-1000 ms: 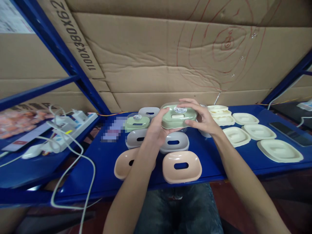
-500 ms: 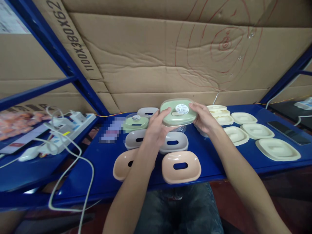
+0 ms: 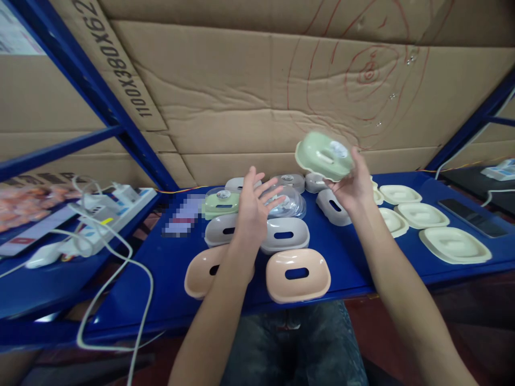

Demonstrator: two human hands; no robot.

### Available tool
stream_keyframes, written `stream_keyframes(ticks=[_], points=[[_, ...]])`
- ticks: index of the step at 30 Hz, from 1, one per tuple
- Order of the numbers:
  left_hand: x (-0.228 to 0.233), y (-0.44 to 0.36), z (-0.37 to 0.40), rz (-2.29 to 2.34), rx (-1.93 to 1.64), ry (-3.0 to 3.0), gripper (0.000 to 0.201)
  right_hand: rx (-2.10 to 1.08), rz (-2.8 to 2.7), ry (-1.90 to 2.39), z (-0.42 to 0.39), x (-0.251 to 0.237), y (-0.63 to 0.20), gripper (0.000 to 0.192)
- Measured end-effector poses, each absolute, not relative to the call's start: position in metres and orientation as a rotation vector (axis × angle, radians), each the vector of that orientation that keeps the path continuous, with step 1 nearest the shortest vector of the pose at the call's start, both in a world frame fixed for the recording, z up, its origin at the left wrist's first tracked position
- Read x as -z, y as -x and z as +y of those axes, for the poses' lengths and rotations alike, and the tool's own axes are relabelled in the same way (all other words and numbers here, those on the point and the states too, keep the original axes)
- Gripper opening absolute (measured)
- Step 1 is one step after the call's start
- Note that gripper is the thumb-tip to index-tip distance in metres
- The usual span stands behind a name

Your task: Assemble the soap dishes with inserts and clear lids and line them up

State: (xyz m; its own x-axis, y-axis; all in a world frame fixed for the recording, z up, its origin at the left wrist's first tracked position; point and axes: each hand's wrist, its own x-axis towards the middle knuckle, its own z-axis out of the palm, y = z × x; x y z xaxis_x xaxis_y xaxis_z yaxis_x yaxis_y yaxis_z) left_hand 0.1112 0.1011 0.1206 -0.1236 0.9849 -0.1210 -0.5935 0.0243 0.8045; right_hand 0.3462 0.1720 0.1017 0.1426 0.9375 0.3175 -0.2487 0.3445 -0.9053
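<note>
- Cardboard (image 3: 225, 80) backs the workplace, printed with big numerals at left and ringed in red marker at right, between blue metal posts (image 3: 72, 64).
- Blue table (image 3: 169, 268) beneath it carries molded pieces from near its left edge to its right.
- Jeans-clad lap (image 3: 298, 343) shows below the front edge as two bare arms reach across. Half a second ago both hands shared the piece; now the right hand (image 3: 356, 185) alone grips the green dish (image 3: 325, 155), lifted and tilted above the table toward the back edge, right of center. The left hand (image 3: 253, 214) has let go, fingers spread, holding nothing visible, near the clear covers (image 3: 292, 201). The dish, it appears, has become a one-handed carry.
- White power strip (image 3: 102, 230), cables tangled, lies beyond the left edge.
- Peach dishes (image 3: 298, 289) line the front edge, gray dishes (image 3: 285, 246) just behind; cream trays (image 3: 454, 245) sit toward the right edge.
- Dark phone (image 3: 472, 217) rests near the right edge.
- Round label (image 3: 338, 149), blurred, marks the raised dish.
</note>
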Motion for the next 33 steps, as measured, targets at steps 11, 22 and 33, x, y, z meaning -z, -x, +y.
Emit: stream_keyframes(ticks=[11, 22, 33], points=[[-0.114, -0.108, 0.104, 0.867, -1.540, -0.593, 0.027, -1.070, -0.615, 0.845, 0.182, -0.096, -0.390, 0.036], [-0.112, -0.109, 0.106, 0.876, -1.522, -0.602, 0.025, -0.912, -0.796, 1.188, 0.223, -0.100, -0.397, 0.039], [-0.111, -0.111, 0.105, 0.858, -1.517, -0.637, 0.027, -0.607, -0.803, 1.648, 0.269, -0.085, -0.400, 0.027]])
